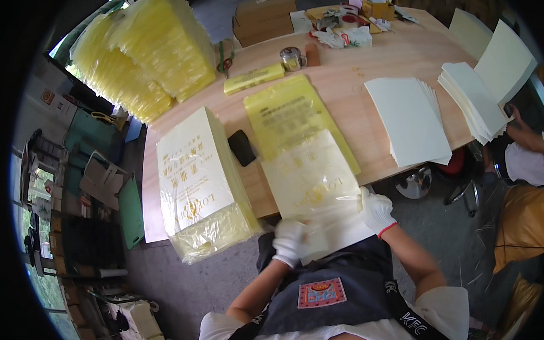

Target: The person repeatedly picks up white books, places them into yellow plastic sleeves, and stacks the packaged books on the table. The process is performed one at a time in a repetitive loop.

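Note:
Both my hands wear white gloves. My left hand [292,241] grips the near end of a clear plastic bag with a pale printed sheet inside [310,180], at the table's front edge. My right hand [376,211] holds the same bag at its near right corner. The bag lies partly on a flat yellow printed bag [286,113] and hangs over the wooden table [346,91] toward my lap. To the left rests a thick stack of filled bags [197,179], jutting past the table edge.
A black small object [241,147] lies between the stack and the yellow bag. White paper stacks [408,118] [475,99] sit at right. Piles of yellow bags [141,54], cardboard boxes [263,17], tape rolls and scissors [226,59] at the back. Another person [527,152] sits at far right.

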A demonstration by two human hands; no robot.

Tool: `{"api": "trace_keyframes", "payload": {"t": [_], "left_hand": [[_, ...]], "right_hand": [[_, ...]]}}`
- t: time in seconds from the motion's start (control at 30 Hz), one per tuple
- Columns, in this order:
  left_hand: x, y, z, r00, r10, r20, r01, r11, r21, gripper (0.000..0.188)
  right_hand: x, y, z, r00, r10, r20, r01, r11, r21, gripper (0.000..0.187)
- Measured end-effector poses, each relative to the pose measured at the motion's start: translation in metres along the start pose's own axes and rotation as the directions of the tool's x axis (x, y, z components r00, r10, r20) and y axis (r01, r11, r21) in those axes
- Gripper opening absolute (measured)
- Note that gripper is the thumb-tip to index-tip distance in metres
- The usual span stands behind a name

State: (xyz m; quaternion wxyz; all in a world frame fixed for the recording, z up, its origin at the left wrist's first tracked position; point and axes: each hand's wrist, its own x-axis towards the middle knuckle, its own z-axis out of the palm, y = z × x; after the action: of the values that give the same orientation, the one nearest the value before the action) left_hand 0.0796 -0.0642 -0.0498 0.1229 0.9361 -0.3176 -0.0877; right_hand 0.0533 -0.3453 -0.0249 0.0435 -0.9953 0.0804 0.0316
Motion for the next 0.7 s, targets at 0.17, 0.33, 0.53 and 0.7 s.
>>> {"api": "trace_keyframes", "payload": {"t": [0.17,0.33,0.53,0.7], "left_hand": [[-0.049,-0.024,-0.014,0.813,-0.310,-0.493,0.139,0.925,-0.353,0.017],[-0.114,0.023,-0.071,0.960,0.006,-0.280,-0.183,0.771,-0.610,0.023],[-0.073,0.019,-0.064,0.936,0.302,-0.182,-0.350,0.738,-0.576,0.020],[-0.049,0.005,-0.059,0.996,-0.016,-0.082,-0.022,0.895,-0.445,0.019]], "right_hand": [[-0.045,-0.005,-0.026,0.982,-0.144,-0.125,0.151,0.988,0.044,0.021],[-0.133,0.007,-0.039,0.933,-0.360,0.010,0.359,0.927,-0.106,0.021],[-0.123,0.006,-0.024,0.837,-0.519,0.172,0.473,0.845,0.249,0.023],[-0.074,0.028,-0.046,0.979,-0.198,-0.054,0.205,0.955,0.212,0.026]]}}
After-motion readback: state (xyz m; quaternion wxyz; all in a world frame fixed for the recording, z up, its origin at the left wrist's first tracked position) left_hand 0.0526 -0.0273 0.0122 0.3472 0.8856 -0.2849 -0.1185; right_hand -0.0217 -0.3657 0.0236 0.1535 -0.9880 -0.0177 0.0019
